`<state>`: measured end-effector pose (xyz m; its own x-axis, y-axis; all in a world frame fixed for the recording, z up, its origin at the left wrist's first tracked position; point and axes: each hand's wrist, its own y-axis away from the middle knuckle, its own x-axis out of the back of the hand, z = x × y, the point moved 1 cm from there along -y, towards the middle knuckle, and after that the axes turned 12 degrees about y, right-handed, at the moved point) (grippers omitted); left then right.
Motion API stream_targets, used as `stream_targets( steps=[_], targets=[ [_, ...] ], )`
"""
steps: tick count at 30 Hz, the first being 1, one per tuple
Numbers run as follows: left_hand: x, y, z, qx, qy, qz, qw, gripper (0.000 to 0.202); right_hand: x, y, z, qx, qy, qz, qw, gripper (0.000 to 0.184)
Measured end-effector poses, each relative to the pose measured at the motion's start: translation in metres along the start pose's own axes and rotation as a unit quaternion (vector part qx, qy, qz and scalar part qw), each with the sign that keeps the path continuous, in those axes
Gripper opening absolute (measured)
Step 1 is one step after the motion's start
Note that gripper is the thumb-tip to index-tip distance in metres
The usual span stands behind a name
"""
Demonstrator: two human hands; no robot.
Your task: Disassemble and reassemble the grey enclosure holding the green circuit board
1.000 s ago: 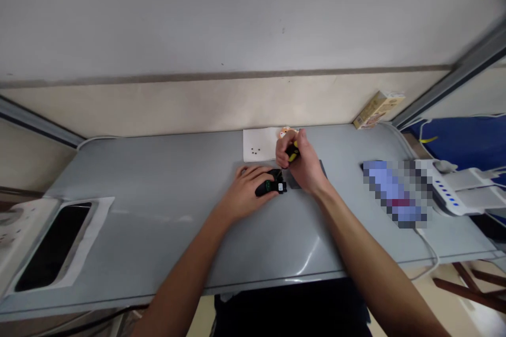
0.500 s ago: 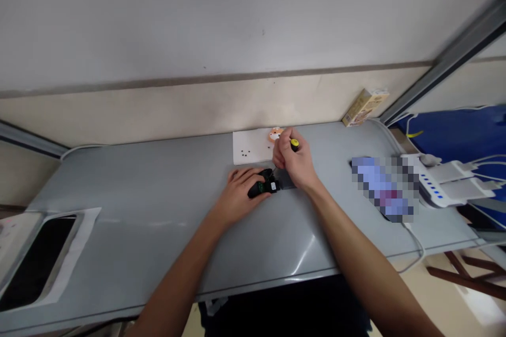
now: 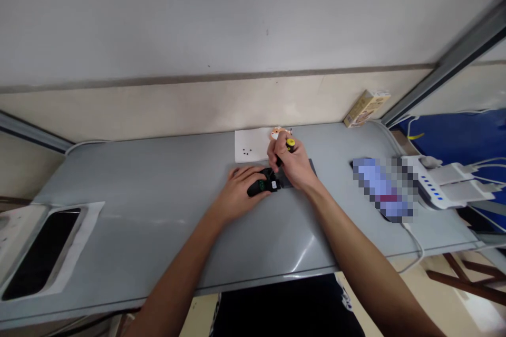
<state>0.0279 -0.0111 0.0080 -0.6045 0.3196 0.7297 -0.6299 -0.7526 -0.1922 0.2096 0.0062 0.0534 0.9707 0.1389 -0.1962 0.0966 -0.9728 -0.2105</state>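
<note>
My left hand [image 3: 235,193] lies at the left of a small black device [image 3: 258,186] with green circuitry and a white label, its fingers bent round the casing and holding it on the table. A screwdriver [image 3: 291,143] with a yellow-and-black handle is gripped in my right hand [image 3: 295,166]. Its shaft points down and left at the device's upper edge; the tip is too small to make out. Partly under my right hand is a dark flat piece [image 3: 313,167]. Just behind, several tiny dark screws [image 3: 247,152] are spread on a white sheet [image 3: 259,139].
An orange-and-white item [image 3: 275,132] sits at the sheet's right end. To the right are a blurred-out phone [image 3: 379,187], a white power strip [image 3: 435,192] with cables and a yellow box [image 3: 366,108]. A black-screened tablet-like device [image 3: 43,253] lies at the left.
My right hand has shifted slightly left, and the screwdriver handle with it. More of the dark flat piece now shows beside it. My left hand keeps its hold on the device.
</note>
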Motion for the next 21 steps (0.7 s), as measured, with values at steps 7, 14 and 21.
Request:
stream_targets(
  steps=[7,14,21],
  targets=[
    [0.0,0.001,0.001,0.001,-0.006,0.001,1.0,0.027,0.001,-0.004,-0.007,-0.034,-0.026,-0.012,0.999,0.045],
    [0.0,0.001,0.002,-0.005,-0.009,0.001,1.0,0.025,0.006,-0.002,-0.008,-0.036,-0.084,-0.029,0.995,0.034],
    [-0.001,0.002,0.001,-0.002,-0.009,0.008,1.0,0.027,0.007,-0.005,-0.01,-0.034,-0.04,-0.003,0.999,0.038]
  ],
)
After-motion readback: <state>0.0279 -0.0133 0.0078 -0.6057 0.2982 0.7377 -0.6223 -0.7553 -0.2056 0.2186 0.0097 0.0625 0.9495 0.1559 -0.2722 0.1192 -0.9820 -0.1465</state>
